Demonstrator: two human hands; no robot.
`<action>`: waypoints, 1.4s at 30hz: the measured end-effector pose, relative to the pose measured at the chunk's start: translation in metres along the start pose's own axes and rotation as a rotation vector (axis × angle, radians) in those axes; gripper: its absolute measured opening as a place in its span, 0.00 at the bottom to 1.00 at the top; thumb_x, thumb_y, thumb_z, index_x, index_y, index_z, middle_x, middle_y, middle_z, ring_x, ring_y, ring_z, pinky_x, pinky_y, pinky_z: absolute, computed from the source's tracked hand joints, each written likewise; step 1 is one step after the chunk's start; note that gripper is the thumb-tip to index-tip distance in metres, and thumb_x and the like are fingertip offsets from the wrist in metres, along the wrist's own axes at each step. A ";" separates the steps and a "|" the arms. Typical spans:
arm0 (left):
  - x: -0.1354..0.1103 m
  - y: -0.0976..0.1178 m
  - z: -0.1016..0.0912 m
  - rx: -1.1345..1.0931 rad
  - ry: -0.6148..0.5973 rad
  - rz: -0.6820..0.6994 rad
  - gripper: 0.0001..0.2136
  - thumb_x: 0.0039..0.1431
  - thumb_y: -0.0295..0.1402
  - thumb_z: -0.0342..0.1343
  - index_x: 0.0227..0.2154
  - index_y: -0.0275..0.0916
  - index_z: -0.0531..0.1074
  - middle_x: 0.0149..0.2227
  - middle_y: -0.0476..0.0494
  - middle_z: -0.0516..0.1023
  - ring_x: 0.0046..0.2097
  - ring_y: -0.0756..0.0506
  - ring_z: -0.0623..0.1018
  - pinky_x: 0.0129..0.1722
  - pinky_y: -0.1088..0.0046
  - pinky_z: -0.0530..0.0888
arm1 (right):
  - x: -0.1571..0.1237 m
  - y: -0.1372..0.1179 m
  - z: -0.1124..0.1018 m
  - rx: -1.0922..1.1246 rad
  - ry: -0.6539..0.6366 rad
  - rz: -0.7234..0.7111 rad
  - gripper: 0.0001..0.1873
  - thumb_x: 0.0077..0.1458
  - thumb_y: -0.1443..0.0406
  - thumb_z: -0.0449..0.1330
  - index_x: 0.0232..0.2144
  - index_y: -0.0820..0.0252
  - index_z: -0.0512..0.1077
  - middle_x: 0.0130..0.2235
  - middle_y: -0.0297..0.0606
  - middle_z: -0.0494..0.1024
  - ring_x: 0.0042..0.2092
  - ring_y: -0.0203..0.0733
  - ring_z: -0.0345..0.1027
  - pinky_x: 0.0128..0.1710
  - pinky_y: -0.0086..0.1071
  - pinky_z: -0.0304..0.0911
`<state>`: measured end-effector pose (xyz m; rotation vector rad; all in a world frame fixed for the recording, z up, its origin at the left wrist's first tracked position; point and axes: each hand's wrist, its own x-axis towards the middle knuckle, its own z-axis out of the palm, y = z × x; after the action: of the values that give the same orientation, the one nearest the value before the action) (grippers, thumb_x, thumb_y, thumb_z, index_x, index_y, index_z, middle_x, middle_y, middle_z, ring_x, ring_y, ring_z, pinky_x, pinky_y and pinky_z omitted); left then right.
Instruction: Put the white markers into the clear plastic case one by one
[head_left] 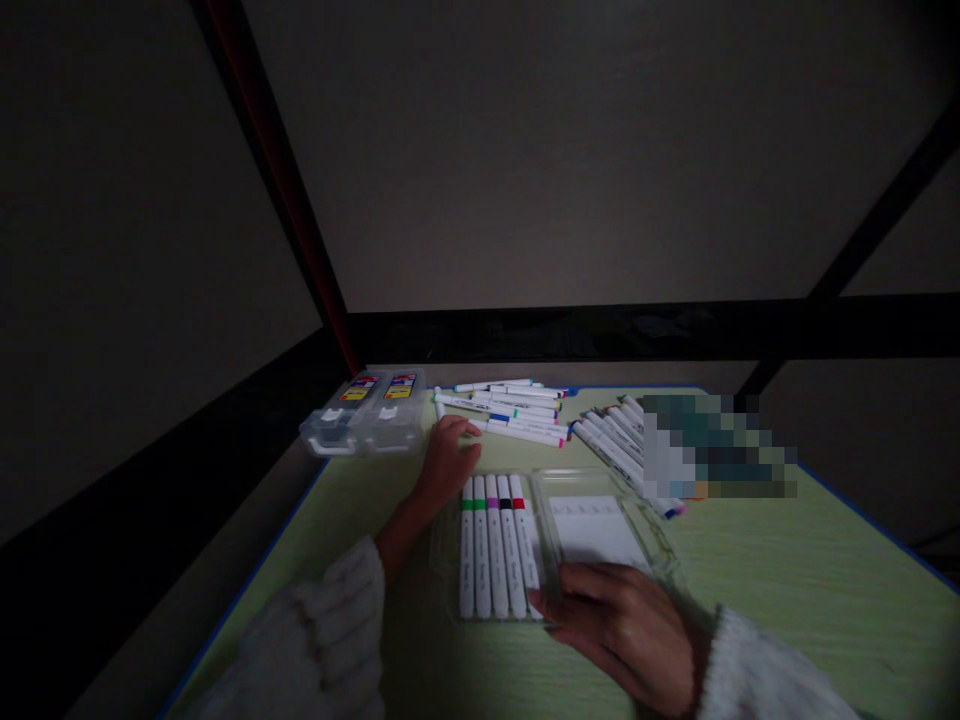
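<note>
An open clear plastic case (547, 472) lies in front of me, its two halves spread on the table. Several white markers (491, 560) with coloured bands stand side by side in its left half. At the near end of the red-banded marker (523, 540), the fingers of my right hand (619, 620) are closed on its tip; that marker leans slightly. My left hand (450, 452) is beyond the case with thumb and fingers apart, beside a pile of loose white markers (517, 432). I see nothing held in it.
Two clear latched boxes (394, 430) with bright labels sit at the far left corner. More markers (611, 450) lie to the right, partly behind a pixelated patch. A white card (592, 525) rests in the case's right half. The green table (810, 590) has a blue edge.
</note>
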<state>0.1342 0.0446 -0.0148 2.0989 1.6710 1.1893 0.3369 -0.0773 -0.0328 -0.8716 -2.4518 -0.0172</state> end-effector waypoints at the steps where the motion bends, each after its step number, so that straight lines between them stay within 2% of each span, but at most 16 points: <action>1: 0.000 -0.002 0.001 0.014 0.003 -0.014 0.08 0.40 0.21 0.51 0.27 0.34 0.69 0.37 0.42 0.70 0.44 0.46 0.69 0.49 0.67 0.63 | 0.000 0.000 -0.001 0.002 -0.012 -0.005 0.21 0.60 0.62 0.40 0.29 0.54 0.71 0.22 0.32 0.68 0.23 0.35 0.59 0.22 0.30 0.48; 8: -0.001 -0.008 0.003 0.093 -0.053 -0.078 0.12 0.41 0.23 0.51 0.33 0.33 0.69 0.45 0.39 0.66 0.51 0.44 0.65 0.53 0.65 0.60 | 0.000 0.001 -0.003 0.004 -0.027 -0.036 0.21 0.60 0.60 0.38 0.32 0.54 0.70 0.22 0.32 0.67 0.23 0.35 0.59 0.21 0.31 0.47; 16: -0.001 -0.014 0.004 0.152 -0.150 -0.114 0.14 0.42 0.24 0.52 0.35 0.35 0.68 0.49 0.39 0.66 0.56 0.42 0.60 0.57 0.60 0.52 | 0.002 0.000 -0.001 -0.018 0.010 -0.030 0.21 0.60 0.63 0.41 0.23 0.56 0.70 0.20 0.32 0.66 0.22 0.33 0.58 0.21 0.30 0.47; 22: -0.002 -0.015 0.005 0.156 -0.164 -0.128 0.15 0.41 0.24 0.52 0.36 0.35 0.68 0.49 0.39 0.66 0.56 0.41 0.61 0.56 0.60 0.54 | 0.000 0.001 0.001 -0.023 -0.013 -0.048 0.16 0.58 0.61 0.44 0.29 0.55 0.70 0.22 0.32 0.67 0.23 0.35 0.59 0.21 0.30 0.47; 28: -0.002 -0.012 0.004 0.169 -0.181 -0.154 0.15 0.42 0.24 0.52 0.37 0.32 0.68 0.49 0.36 0.65 0.54 0.43 0.62 0.55 0.66 0.58 | 0.001 0.001 0.001 -0.018 0.026 -0.027 0.20 0.60 0.61 0.40 0.27 0.54 0.70 0.21 0.31 0.66 0.22 0.35 0.57 0.21 0.31 0.45; 34: -0.003 -0.014 0.004 0.187 -0.146 -0.120 0.13 0.41 0.25 0.52 0.34 0.36 0.68 0.47 0.40 0.66 0.53 0.43 0.63 0.53 0.65 0.59 | 0.000 0.001 0.001 -0.010 0.004 -0.028 0.19 0.60 0.61 0.41 0.29 0.54 0.70 0.22 0.32 0.67 0.23 0.35 0.59 0.21 0.31 0.47; 42: -0.005 -0.019 0.006 0.258 -0.116 -0.051 0.11 0.42 0.25 0.52 0.32 0.36 0.68 0.43 0.40 0.68 0.49 0.43 0.66 0.52 0.64 0.61 | -0.001 0.000 0.000 -0.027 -0.034 -0.026 0.17 0.59 0.61 0.43 0.29 0.54 0.71 0.22 0.32 0.67 0.23 0.35 0.60 0.21 0.30 0.49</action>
<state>0.1244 0.0485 -0.0326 2.2062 1.8976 0.8575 0.3376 -0.0774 -0.0330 -0.8584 -2.5000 -0.0450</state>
